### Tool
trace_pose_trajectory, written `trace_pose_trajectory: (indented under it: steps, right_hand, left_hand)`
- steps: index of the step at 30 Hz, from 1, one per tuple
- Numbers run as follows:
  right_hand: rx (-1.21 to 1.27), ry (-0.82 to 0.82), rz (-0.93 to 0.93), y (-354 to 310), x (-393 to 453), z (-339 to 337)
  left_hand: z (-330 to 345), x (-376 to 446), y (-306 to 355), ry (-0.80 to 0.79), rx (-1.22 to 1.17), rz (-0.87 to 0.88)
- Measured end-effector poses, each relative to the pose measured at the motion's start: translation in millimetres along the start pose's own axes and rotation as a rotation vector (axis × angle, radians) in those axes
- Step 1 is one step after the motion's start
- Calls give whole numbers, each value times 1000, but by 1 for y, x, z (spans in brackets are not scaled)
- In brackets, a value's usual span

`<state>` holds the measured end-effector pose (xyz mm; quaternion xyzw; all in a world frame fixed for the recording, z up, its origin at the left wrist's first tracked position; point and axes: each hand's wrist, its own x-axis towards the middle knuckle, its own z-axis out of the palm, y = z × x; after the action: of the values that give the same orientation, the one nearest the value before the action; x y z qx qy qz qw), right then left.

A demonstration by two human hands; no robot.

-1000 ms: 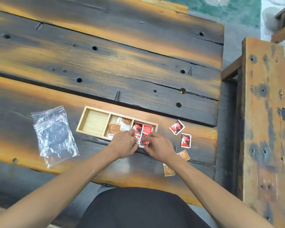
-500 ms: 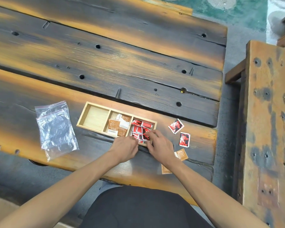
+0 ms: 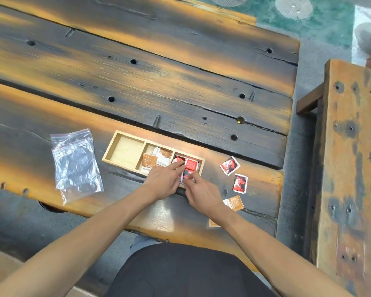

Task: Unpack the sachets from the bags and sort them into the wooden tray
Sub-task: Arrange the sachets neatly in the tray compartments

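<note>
No text can be read with any certainty. The brown-and-white sachets [image 3: 156, 160] in the middle compartment of the wooden tray [image 3: 113, 146], just left of centre of the frame, carry lines of small white and dark print, but the letters are too blurred to make out; the red sachets [image 3: 229, 165] at right of centre show only a black-and-white figure, with no legible words

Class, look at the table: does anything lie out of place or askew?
Yes. Two red sachets and two brown ones lie loose right of the tray, unsorted. Its left compartment is empty.
</note>
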<state>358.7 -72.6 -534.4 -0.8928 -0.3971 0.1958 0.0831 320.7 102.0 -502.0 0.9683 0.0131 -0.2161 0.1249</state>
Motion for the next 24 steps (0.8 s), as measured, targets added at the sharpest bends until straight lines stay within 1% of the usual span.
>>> trace_pose_trajectory:
  steps: [2, 4, 8, 11, 14, 17, 19, 21, 22, 24]
  right_hand:
    - [-15, -9, -5, -3, -3, 2]
    - [-12, -11, 31, -3, -3, 1]
    - [-13, -4, 81, -1, -4, 0]
    - [31, -5, 66, 2, -6, 2]
    - [126, -15, 34, 9, -9, -4]
    - [230, 71, 39, 25, -18, -15]
    - [295, 164, 107, 46, -24, -19]
    - [336, 212, 211, 72, -31, -19]
    - [343, 207, 266, 86, -35, -20]
    - [344, 132, 378, 113, -42, -20]
  left_hand:
    - [3, 0, 2, -69, 42, 5]
    - [8, 0, 4, -112, 64, 8]
    - [11, 1, 6, -148, 57, -7]
    - [6, 2, 9, -193, 52, -18]
    - [2, 2, 12, -195, 58, -36]
    - [1, 2, 20, -136, 56, -42]
    - [-1, 6, 31, -43, 41, 5]
    - [-1, 15, 46, 59, -18, 79]
    - [-1, 21, 54, 92, -50, 117]
    - [3, 38, 73, 124, -114, 180]
